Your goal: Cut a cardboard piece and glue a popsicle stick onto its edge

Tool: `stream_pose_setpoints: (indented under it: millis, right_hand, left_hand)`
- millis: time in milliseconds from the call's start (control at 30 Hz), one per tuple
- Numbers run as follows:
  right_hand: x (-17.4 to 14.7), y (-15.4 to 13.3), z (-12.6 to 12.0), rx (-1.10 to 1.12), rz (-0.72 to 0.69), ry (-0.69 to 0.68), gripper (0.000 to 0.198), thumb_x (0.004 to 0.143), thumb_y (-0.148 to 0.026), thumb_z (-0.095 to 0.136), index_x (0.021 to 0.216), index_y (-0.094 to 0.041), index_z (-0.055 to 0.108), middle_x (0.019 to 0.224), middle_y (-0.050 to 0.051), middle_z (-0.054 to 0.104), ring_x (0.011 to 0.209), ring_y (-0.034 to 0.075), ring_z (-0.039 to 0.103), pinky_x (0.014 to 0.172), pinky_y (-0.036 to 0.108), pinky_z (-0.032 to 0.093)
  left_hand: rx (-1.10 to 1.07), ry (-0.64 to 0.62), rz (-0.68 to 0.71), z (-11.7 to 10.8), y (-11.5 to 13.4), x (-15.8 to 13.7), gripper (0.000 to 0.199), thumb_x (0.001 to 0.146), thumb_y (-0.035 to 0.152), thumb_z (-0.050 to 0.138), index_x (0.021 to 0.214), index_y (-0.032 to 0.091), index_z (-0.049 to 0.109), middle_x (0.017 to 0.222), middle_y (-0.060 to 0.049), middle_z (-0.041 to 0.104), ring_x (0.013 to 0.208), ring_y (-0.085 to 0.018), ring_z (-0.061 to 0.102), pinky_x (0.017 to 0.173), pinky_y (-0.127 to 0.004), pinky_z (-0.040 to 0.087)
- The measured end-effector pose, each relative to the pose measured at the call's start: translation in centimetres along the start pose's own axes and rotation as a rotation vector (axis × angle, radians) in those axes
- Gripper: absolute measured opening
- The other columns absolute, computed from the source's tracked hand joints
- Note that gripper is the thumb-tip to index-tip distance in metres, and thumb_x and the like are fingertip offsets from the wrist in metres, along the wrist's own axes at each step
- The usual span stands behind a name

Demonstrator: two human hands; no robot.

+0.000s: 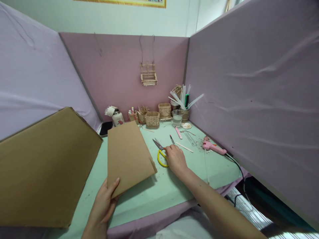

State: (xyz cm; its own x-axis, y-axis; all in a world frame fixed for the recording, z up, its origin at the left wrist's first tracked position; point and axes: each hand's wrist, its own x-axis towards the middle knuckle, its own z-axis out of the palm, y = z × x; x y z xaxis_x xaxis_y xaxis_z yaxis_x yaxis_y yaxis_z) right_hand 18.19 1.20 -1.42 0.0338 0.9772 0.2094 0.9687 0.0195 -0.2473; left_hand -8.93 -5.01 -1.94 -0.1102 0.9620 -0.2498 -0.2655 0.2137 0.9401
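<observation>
My left hand [103, 200] grips the lower left corner of a flat brown cardboard piece [128, 156], thumb on top and fingers underneath. The piece is tilted up above the green tabletop, and its right edge looks torn. My right hand [176, 161] is closed over one side of the scissors [161, 158], which have yellow handles. Their blades are slightly apart and point away to the left; part of the handles is hidden under my fingers. Just beyond my fingertips lies a slim dark pen-like tool [171, 139], its near end hidden by the hand.
A large cardboard sheet [47, 172] leans at the left. Woven baskets [152, 119], a water cup [177, 118] and a bottle [117, 117] line the back. At right lie a pink glue gun [214, 146] with its cord, a pink cutter [178, 132] and a white strip [184, 147].
</observation>
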Motion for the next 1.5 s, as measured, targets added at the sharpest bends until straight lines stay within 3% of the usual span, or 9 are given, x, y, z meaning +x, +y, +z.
stream_pose_setpoints:
  millis: [200,367,533,633,733,833,1033,1233,1500]
  right_hand:
    - [-0.2,0.3,-1.3,0.04,0.028,-0.014,0.02,0.096,-0.019,0.04,0.093,-0.018,0.06,0.082,0.006,0.067,0.075,0.018,0.058,0.059,0.029,0.026]
    - [-0.4,0.3,-0.9,0.084,0.016,-0.045,0.021,0.095,-0.019,0.042,0.086,-0.019,0.06,0.075,0.004,0.066,0.065,0.016,0.056,0.055,0.029,0.02]
    - [-0.6,0.6,-0.5,0.159,-0.091,-0.042,0.028,0.099,-0.027,0.041,0.079,-0.019,0.059,0.073,0.003,0.063,0.067,0.015,0.055,0.056,0.027,0.024]
    - [-0.6,0.9,-0.3,0.215,-0.169,-0.014,0.017,0.09,-0.009,0.046,0.084,-0.019,0.059,0.084,0.004,0.064,0.077,0.016,0.056,0.063,0.025,0.032]
    - [-0.4,1.1,-0.2,0.266,-0.23,0.026,0.032,0.077,0.007,0.047,0.094,-0.018,0.059,0.099,0.005,0.064,0.093,0.018,0.055,0.078,0.026,0.038]
    - [-0.2,1.0,-0.3,0.306,-0.255,0.053,0.029,0.079,0.004,0.048,0.095,-0.018,0.058,0.1,0.006,0.063,0.096,0.019,0.055,0.086,0.029,0.039]
    - [0.2,0.7,-0.6,0.339,-0.296,0.046,0.014,0.086,-0.007,0.053,0.092,-0.018,0.058,0.096,0.006,0.064,0.091,0.018,0.057,0.081,0.028,0.042]
    - [2.4,0.9,-1.1,0.303,-0.289,0.034,0.009,0.087,-0.012,0.056,0.093,-0.017,0.06,0.094,0.006,0.065,0.088,0.018,0.058,0.078,0.028,0.042]
    - [7.9,2.1,-2.1,0.201,-0.241,0.038,0.009,0.088,-0.014,0.054,0.09,-0.016,0.063,0.094,0.008,0.067,0.088,0.018,0.059,0.078,0.028,0.043]
  left_hand:
    - [0.012,0.007,-0.001,0.0,0.1,-0.2,0.063,0.07,0.04,0.078,0.127,0.024,0.057,0.127,-0.009,0.064,0.113,-0.029,0.062,0.078,-0.031,0.057]
    - [0.004,0.015,-0.011,-0.3,-0.3,0.2,0.061,0.07,0.039,0.078,0.126,0.024,0.058,0.131,-0.009,0.062,0.114,-0.029,0.061,0.076,-0.031,0.058]
    - [-0.04,0.023,-0.014,-0.4,-0.6,0.5,0.077,0.065,0.04,0.082,0.134,0.021,0.053,0.126,-0.01,0.065,0.113,-0.028,0.062,0.082,-0.032,0.057]
    - [-0.051,0.028,-0.012,-0.4,-0.6,0.5,0.078,0.064,0.039,0.083,0.134,0.02,0.054,0.124,-0.011,0.066,0.113,-0.029,0.062,0.084,-0.033,0.056]
    - [-0.063,0.027,-0.017,-0.5,-0.7,0.5,0.079,0.064,0.038,0.083,0.134,0.021,0.053,0.125,-0.01,0.065,0.113,-0.028,0.062,0.082,-0.031,0.057]
    - [-0.071,0.022,-0.026,-0.6,-0.8,0.6,0.08,0.064,0.039,0.083,0.135,0.021,0.052,0.126,-0.01,0.065,0.113,-0.027,0.062,0.08,-0.029,0.057]
    - [-0.077,0.02,-0.028,-0.7,-0.9,0.7,0.079,0.065,0.039,0.082,0.136,0.022,0.051,0.127,-0.01,0.064,0.112,-0.027,0.062,0.078,-0.028,0.057]
    - [-0.073,0.013,-0.024,-0.6,-0.9,0.5,0.079,0.066,0.039,0.082,0.137,0.021,0.05,0.128,-0.011,0.064,0.111,-0.028,0.063,0.076,-0.029,0.057]
    - [-0.069,0.013,-0.05,-1.0,-1.1,0.5,0.081,0.068,0.04,0.08,0.14,0.023,0.047,0.13,-0.01,0.063,0.112,-0.027,0.062,0.072,-0.026,0.056]
